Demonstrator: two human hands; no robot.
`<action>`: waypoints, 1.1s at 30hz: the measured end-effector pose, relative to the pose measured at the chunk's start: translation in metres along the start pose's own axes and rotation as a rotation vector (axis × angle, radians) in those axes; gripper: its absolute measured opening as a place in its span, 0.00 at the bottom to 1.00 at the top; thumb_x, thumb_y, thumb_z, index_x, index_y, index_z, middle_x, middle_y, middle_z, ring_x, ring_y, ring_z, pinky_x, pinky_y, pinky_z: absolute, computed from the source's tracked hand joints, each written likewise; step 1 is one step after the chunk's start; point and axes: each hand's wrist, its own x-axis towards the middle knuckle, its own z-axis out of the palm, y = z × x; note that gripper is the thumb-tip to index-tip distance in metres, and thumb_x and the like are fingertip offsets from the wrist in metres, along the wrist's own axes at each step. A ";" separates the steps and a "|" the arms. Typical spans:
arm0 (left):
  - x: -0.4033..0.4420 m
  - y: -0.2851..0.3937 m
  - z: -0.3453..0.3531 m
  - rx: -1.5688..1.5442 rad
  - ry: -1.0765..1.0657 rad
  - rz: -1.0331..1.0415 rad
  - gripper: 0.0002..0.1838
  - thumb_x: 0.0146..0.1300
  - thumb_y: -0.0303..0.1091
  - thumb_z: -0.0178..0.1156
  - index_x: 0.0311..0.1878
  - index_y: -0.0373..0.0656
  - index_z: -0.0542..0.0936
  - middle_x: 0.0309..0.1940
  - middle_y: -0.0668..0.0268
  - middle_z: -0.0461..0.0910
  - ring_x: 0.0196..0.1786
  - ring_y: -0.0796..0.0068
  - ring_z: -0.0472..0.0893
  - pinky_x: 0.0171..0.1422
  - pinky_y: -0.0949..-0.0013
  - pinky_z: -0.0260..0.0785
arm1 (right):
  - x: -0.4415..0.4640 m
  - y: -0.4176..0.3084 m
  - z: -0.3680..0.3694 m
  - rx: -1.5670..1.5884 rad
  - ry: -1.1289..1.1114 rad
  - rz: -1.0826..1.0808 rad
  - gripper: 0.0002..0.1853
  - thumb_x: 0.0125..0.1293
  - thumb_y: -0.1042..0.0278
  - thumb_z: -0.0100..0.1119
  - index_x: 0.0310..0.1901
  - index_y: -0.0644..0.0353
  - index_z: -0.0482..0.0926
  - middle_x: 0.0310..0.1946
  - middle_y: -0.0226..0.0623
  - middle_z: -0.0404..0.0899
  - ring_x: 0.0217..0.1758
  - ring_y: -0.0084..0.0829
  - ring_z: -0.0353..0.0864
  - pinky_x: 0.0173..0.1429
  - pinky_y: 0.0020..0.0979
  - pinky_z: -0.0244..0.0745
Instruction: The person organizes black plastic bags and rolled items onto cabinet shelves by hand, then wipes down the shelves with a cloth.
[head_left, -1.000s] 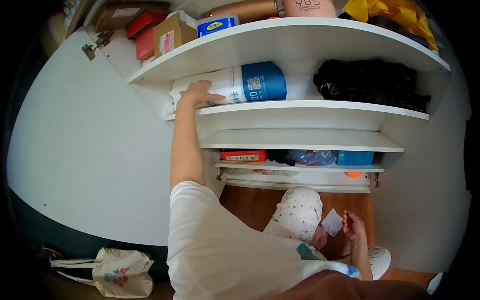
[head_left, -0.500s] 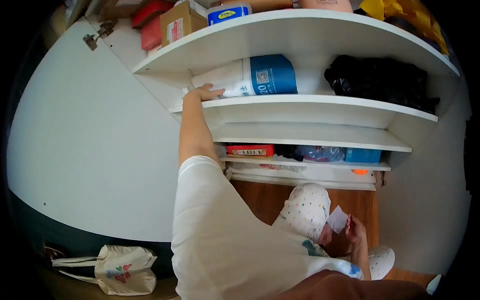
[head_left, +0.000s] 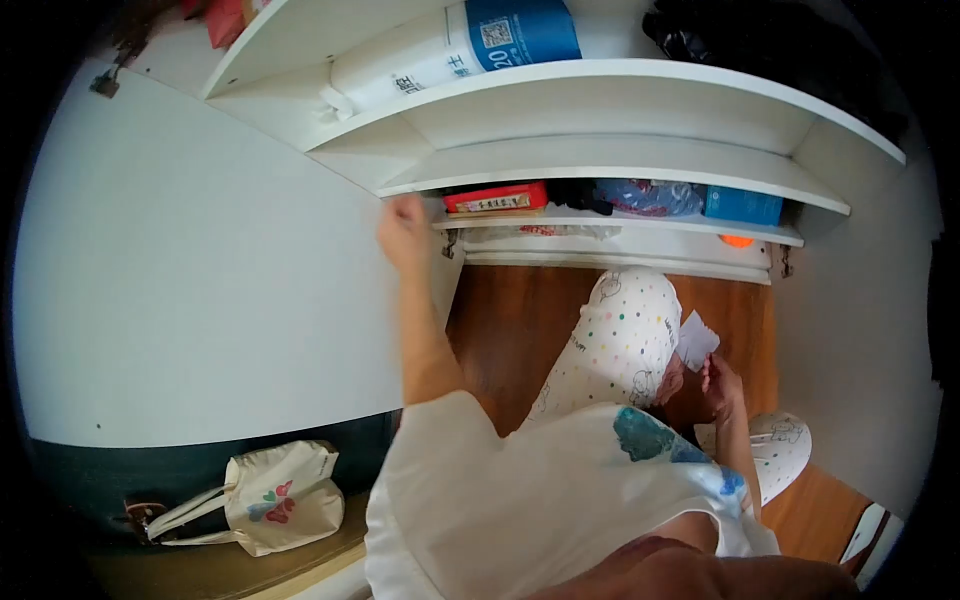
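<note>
My left hand [head_left: 405, 232] is smeared by motion at the left end of the lower shelves, beside the open cabinet door; how its fingers lie does not show clearly. Close to it on a low shelf is a red box [head_left: 495, 198] with a printed label. Down by my knees, my right hand [head_left: 722, 385] pinches a small pale piece of paper [head_left: 698, 340]. Higher up, a white and blue plastic-wrapped package [head_left: 440, 55] with a QR code lies on its shelf, away from both hands.
The white cabinet door [head_left: 200, 260] stands open at left. Along the low shelf sit a clear plastic bag [head_left: 650, 197] and a blue box [head_left: 742, 206]. A black bag [head_left: 770, 45] lies upper right. A cream tote bag [head_left: 285, 497] is at lower left.
My left hand has left the white and blue package and come down to the lower shelves. The view has tilted downward. My right hand still holds the paper.
</note>
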 end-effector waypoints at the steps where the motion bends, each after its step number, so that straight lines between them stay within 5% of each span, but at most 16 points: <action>1: -0.032 -0.034 0.017 -0.088 -0.210 -0.056 0.09 0.56 0.34 0.56 0.34 0.38 0.78 0.24 0.57 0.78 0.29 0.61 0.77 0.36 0.65 0.68 | -0.001 0.002 -0.001 -0.041 -0.009 -0.010 0.06 0.63 0.61 0.53 0.35 0.52 0.77 0.24 0.20 0.75 0.24 0.14 0.71 0.22 0.14 0.63; 3: -0.089 -0.032 0.029 0.330 -0.827 -0.171 0.18 0.53 0.39 0.60 0.44 0.40 0.77 0.30 0.54 0.80 0.37 0.59 0.79 0.43 0.62 0.70 | -0.004 0.005 -0.001 -0.102 0.039 -0.019 0.07 0.62 0.60 0.54 0.36 0.52 0.76 0.24 0.21 0.75 0.23 0.14 0.70 0.23 0.13 0.63; 4: -0.116 -0.053 0.042 0.136 -1.127 -0.047 0.23 0.51 0.41 0.63 0.48 0.41 0.75 0.38 0.51 0.79 0.43 0.59 0.78 0.47 0.63 0.70 | -0.007 0.006 -0.001 -0.085 0.056 -0.015 0.07 0.62 0.60 0.54 0.36 0.52 0.76 0.24 0.21 0.75 0.23 0.14 0.70 0.23 0.13 0.63; 6: -0.154 -0.054 0.062 0.011 -1.559 -0.201 0.27 0.49 0.43 0.64 0.51 0.40 0.74 0.45 0.50 0.76 0.47 0.59 0.77 0.50 0.64 0.70 | -0.012 0.008 -0.003 -0.064 0.015 -0.006 0.07 0.62 0.60 0.53 0.36 0.52 0.76 0.25 0.21 0.75 0.23 0.14 0.70 0.24 0.12 0.63; 10: -0.165 -0.015 0.111 -0.049 -1.577 0.063 0.26 0.51 0.42 0.63 0.52 0.39 0.72 0.46 0.51 0.76 0.48 0.60 0.77 0.51 0.63 0.70 | -0.016 0.014 -0.012 -0.012 0.088 -0.044 0.09 0.63 0.62 0.52 0.40 0.55 0.76 0.26 0.24 0.76 0.25 0.18 0.72 0.24 0.15 0.67; 12: -0.155 0.018 0.133 -0.071 -1.388 0.222 0.23 0.55 0.39 0.60 0.52 0.38 0.72 0.47 0.51 0.76 0.48 0.60 0.77 0.50 0.64 0.70 | -0.024 0.018 -0.016 0.053 0.091 -0.049 0.09 0.63 0.63 0.53 0.41 0.56 0.75 0.27 0.26 0.76 0.26 0.18 0.72 0.25 0.16 0.68; 16: -0.139 0.091 0.163 -0.300 -1.387 0.262 0.19 0.58 0.37 0.57 0.51 0.40 0.73 0.39 0.53 0.79 0.42 0.60 0.79 0.47 0.65 0.69 | -0.028 0.032 -0.023 0.055 0.181 -0.116 0.08 0.62 0.65 0.53 0.41 0.58 0.75 0.28 0.29 0.76 0.27 0.19 0.73 0.26 0.18 0.68; 18: -0.140 0.123 0.171 -0.446 -1.383 0.264 0.17 0.59 0.35 0.57 0.51 0.41 0.74 0.40 0.62 0.79 0.44 0.71 0.76 0.50 0.68 0.67 | -0.028 0.042 -0.025 0.074 0.206 -0.137 0.09 0.62 0.66 0.53 0.40 0.61 0.75 0.27 0.30 0.76 0.26 0.20 0.73 0.25 0.19 0.68; 22: -0.153 0.185 0.163 -0.583 -1.448 0.298 0.17 0.58 0.33 0.58 0.51 0.41 0.74 0.43 0.62 0.79 0.46 0.74 0.77 0.53 0.70 0.65 | -0.027 0.064 -0.033 0.010 0.291 -0.130 0.10 0.62 0.67 0.53 0.39 0.65 0.75 0.25 0.33 0.76 0.24 0.22 0.74 0.24 0.22 0.68; 24: -0.160 0.211 0.153 -0.708 -1.514 0.436 0.17 0.57 0.31 0.58 0.51 0.41 0.74 0.44 0.61 0.79 0.47 0.74 0.77 0.53 0.70 0.65 | -0.018 0.084 -0.043 -0.437 0.347 -0.113 0.11 0.63 0.68 0.52 0.38 0.68 0.75 0.24 0.36 0.77 0.25 0.23 0.75 0.25 0.24 0.70; 26: -0.175 0.222 0.155 -0.756 -1.567 0.450 0.17 0.56 0.28 0.59 0.51 0.40 0.74 0.44 0.60 0.79 0.48 0.73 0.77 0.52 0.71 0.67 | 0.003 0.112 -0.064 -0.558 0.344 -0.097 0.12 0.60 0.67 0.54 0.38 0.69 0.75 0.23 0.42 0.77 0.26 0.31 0.78 0.29 0.29 0.72; 29: -0.194 0.230 0.154 -0.667 -1.574 0.542 0.17 0.55 0.27 0.60 0.50 0.38 0.74 0.42 0.60 0.80 0.46 0.70 0.79 0.46 0.72 0.71 | 0.005 0.112 -0.056 -1.279 0.260 -0.106 0.16 0.56 0.61 0.56 0.41 0.63 0.77 0.35 0.48 0.78 0.39 0.45 0.78 0.44 0.39 0.72; 33: -0.192 0.210 0.143 -0.589 -1.461 0.686 0.14 0.56 0.27 0.59 0.46 0.38 0.76 0.35 0.58 0.81 0.40 0.69 0.81 0.44 0.71 0.71 | 0.073 0.155 -0.075 -1.326 0.020 -0.410 0.11 0.57 0.65 0.54 0.40 0.59 0.77 0.35 0.45 0.78 0.39 0.42 0.77 0.44 0.37 0.71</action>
